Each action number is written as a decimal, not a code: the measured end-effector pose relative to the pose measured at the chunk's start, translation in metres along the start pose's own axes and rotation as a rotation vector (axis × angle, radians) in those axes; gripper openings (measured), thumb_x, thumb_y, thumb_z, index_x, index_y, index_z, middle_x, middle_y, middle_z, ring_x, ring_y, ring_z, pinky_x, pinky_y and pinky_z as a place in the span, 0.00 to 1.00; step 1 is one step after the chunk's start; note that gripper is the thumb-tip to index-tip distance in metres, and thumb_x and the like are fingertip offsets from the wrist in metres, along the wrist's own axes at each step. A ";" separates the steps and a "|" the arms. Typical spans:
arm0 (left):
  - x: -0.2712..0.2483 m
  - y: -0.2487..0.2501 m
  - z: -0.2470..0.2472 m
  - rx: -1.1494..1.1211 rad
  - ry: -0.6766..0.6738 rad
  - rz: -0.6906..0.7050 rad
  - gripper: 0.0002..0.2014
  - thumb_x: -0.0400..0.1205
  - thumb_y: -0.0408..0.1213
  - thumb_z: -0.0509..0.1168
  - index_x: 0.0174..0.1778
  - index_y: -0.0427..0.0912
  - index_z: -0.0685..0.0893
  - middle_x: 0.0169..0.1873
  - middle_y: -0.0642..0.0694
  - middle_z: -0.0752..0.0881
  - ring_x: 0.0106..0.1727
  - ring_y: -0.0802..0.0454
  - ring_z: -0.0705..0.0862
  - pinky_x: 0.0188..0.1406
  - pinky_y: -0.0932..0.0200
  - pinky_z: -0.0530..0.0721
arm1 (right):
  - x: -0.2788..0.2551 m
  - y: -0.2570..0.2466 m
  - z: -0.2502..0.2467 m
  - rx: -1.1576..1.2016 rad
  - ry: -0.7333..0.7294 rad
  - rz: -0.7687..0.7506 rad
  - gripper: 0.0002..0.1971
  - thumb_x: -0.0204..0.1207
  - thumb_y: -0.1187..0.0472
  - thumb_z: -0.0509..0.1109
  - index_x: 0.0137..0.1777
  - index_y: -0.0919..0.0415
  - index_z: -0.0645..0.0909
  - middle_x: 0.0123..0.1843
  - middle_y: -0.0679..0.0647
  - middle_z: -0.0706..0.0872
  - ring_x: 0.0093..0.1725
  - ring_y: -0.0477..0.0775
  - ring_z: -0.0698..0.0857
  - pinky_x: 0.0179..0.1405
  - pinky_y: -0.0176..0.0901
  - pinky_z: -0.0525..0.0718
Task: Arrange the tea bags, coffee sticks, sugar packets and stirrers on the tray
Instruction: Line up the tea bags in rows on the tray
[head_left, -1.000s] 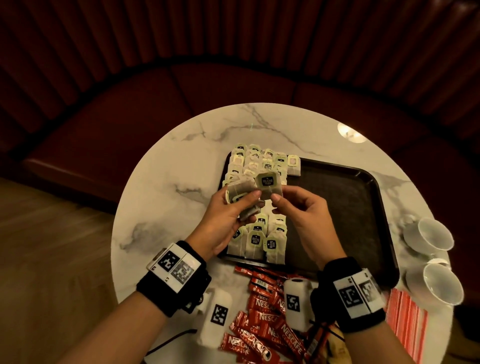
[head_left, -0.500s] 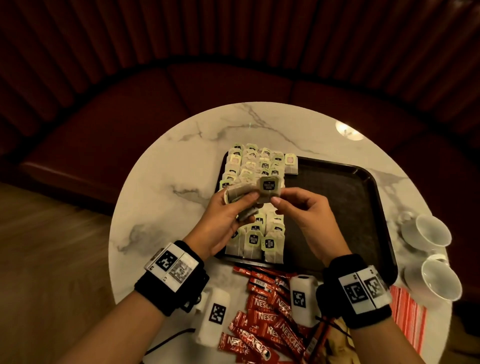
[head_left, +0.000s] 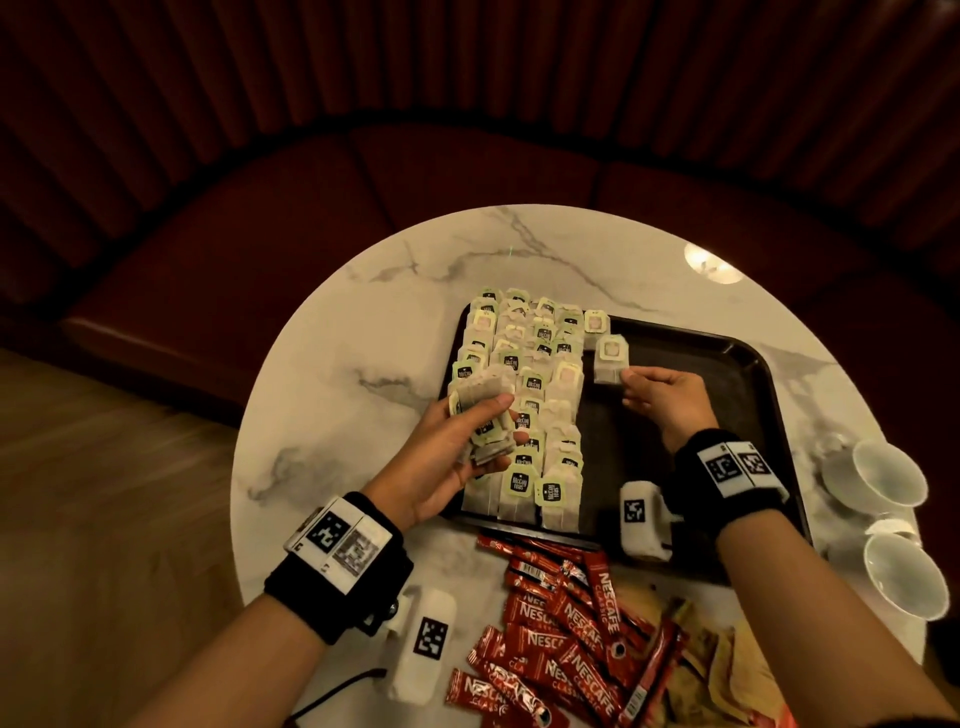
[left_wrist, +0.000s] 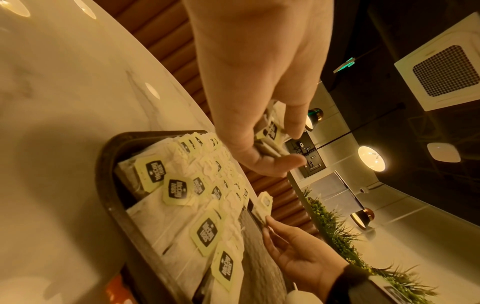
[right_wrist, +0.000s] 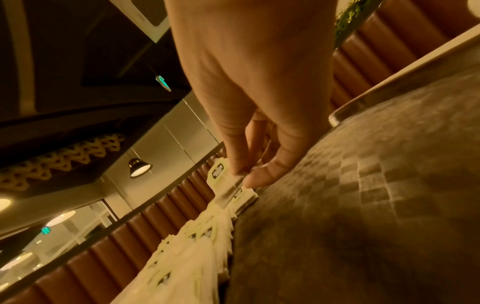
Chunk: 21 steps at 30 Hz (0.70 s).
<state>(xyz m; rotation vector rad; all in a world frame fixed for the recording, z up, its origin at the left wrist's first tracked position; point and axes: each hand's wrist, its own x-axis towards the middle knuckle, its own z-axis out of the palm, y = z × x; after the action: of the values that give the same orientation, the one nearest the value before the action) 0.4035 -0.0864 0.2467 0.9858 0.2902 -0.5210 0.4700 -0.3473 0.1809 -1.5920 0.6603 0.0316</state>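
A dark tray (head_left: 748, 374) lies on the round marble table (head_left: 337, 364). Several rows of tea bags (head_left: 524, 415) with green tags cover its left part. My left hand (head_left: 467, 441) holds a small stack of tea bags (head_left: 485, 400) above those rows; in the left wrist view the stack (left_wrist: 270, 142) sits between thumb and fingers. My right hand (head_left: 660, 395) pinches the lower edge of a single tea bag (head_left: 610, 358) at the top of a new column, just right of the rows. In the right wrist view that tea bag (right_wrist: 228, 185) is low over the tray floor (right_wrist: 376, 205).
Red Nescafe coffee sticks (head_left: 561, 639) lie heaped on the table in front of the tray, with brown packets (head_left: 717, 670) to their right. Two white cups (head_left: 888, 478) stand at the table's right edge. A red curved bench (head_left: 260, 234) wraps behind the table.
My right hand took one tea bag from the stack in my left hand and carried it right and away, to the tray beside the rows. My left hand stayed over the rows.
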 end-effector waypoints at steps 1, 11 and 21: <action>0.001 0.000 -0.001 0.004 0.004 -0.001 0.28 0.71 0.40 0.72 0.67 0.33 0.79 0.43 0.43 0.90 0.49 0.43 0.90 0.24 0.62 0.85 | 0.007 0.003 0.002 -0.048 0.008 0.015 0.09 0.79 0.69 0.72 0.56 0.72 0.86 0.43 0.55 0.88 0.39 0.47 0.85 0.33 0.31 0.85; 0.003 -0.001 -0.009 0.046 0.021 -0.009 0.17 0.81 0.35 0.68 0.65 0.33 0.81 0.40 0.45 0.89 0.46 0.47 0.91 0.30 0.61 0.87 | 0.030 0.010 0.017 -0.271 0.133 0.034 0.03 0.73 0.62 0.80 0.40 0.57 0.88 0.39 0.54 0.90 0.36 0.48 0.88 0.52 0.46 0.90; 0.004 -0.002 -0.009 0.038 0.017 -0.005 0.15 0.80 0.36 0.68 0.61 0.36 0.82 0.40 0.44 0.88 0.44 0.46 0.91 0.28 0.61 0.86 | 0.016 -0.001 0.018 -0.320 0.153 0.014 0.07 0.75 0.58 0.79 0.47 0.62 0.89 0.36 0.54 0.88 0.33 0.47 0.85 0.36 0.34 0.83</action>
<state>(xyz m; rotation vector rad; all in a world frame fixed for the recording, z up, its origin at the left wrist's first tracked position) 0.4053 -0.0807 0.2384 1.0268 0.2995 -0.5245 0.4904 -0.3369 0.1727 -1.9111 0.8156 0.0270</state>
